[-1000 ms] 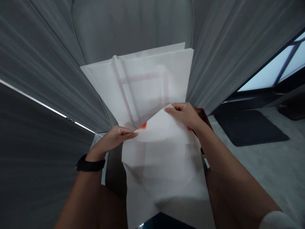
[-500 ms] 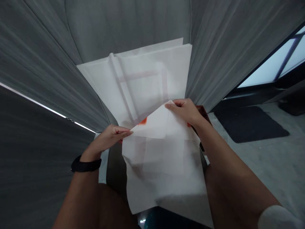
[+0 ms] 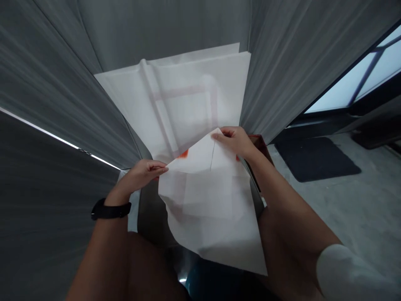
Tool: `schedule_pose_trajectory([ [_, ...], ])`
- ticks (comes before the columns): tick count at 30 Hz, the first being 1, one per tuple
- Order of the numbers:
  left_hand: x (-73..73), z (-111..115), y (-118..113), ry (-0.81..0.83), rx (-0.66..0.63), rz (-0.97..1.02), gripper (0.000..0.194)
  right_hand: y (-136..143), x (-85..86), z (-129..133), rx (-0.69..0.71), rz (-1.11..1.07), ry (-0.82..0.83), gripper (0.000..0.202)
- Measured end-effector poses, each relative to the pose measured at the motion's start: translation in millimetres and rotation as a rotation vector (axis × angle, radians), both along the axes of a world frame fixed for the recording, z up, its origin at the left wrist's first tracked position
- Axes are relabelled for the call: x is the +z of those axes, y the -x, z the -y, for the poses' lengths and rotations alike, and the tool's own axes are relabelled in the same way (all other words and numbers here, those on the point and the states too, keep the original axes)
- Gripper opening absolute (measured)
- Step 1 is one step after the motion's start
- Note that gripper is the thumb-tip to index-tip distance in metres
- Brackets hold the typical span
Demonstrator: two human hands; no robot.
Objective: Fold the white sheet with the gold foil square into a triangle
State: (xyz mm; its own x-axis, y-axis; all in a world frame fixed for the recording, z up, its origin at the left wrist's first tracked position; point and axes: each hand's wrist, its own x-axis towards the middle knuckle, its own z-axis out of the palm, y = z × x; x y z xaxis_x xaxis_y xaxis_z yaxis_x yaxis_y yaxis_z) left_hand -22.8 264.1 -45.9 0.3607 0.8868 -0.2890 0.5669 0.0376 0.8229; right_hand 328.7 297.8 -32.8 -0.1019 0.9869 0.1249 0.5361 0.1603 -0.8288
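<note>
A large thin white sheet of paper [image 3: 206, 196] hangs between my hands over my lap, its lower edge curling. My left hand [image 3: 144, 173] pinches its left corner between thumb and fingers. At the upper edge, my right hand [image 3: 233, 140] grips the sheet near its peak. Small orange-red patches [image 3: 183, 154] show along the upper edge, and pale squarish shapes show through the paper. Beyond it lie larger white sheets [image 3: 191, 113], stacked and creased, with a faint pinkish band on them. A black band circles my left wrist.
Grey curtain-like fabric [image 3: 282, 54] surrounds me at the back and both sides. A reddish-edged box [image 3: 258, 144] sits partly behind my right forearm. To the right, a dark mat [image 3: 316, 159] lies on the pale floor below a bright window [image 3: 347, 83].
Both hands have shifted slightly up and left in view with the sheet. Its lower edge has risen, and a thin dark line now shows near my right fingers. My grips stay the same.
</note>
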Motion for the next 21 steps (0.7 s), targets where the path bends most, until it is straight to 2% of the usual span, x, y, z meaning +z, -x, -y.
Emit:
schedule_pose_trajectory([
  [5,-20.6,35.7,10.2,-0.151,0.081,-0.069,0.042,-12.0,-9.3,13.1,0.009,0.14,-0.253,0.044],
  [8,-35.2,64.1,17.5,-0.139,0.131,-0.12,0.039,-29.4,-16.1,46.6,-0.004,0.172,-0.344,0.041],
  [10,-42.3,78.3,19.6,-0.176,0.208,-0.155,0.035,-45.1,-23.4,85.0,-0.064,0.198,-0.369,0.036],
  [12,-44.8,88.5,18.8,-0.257,0.331,-0.184,0.033,-62.6,-32.9,134.0,-0.157,0.238,-0.381,0.032],
  [15,-38.9,104.7,12.0,-0.436,0.542,-0.218,0.035,-87.7,-48.3,213.1,-0.235,0.352,-0.361,0.032],
  [17,-33.2,123.6,5.2,-0.563,0.669,-0.19,0.032,-101.4,-58.9,258.5,-0.21,0.438,-0.312,0.035],
  [19,-33.0,152.2,-2.1,-0.587,0.801,-0.047,0.03,-111.0,-71.2,292.5,-0.134,0.497,-0.294,0.033],
  [21,-41.7,189.0,-9.2,-0.443,0.97,0.252,0.026,-114.6,-85.6,314.7,-0.045,0.557,-0.326,0.03],
])
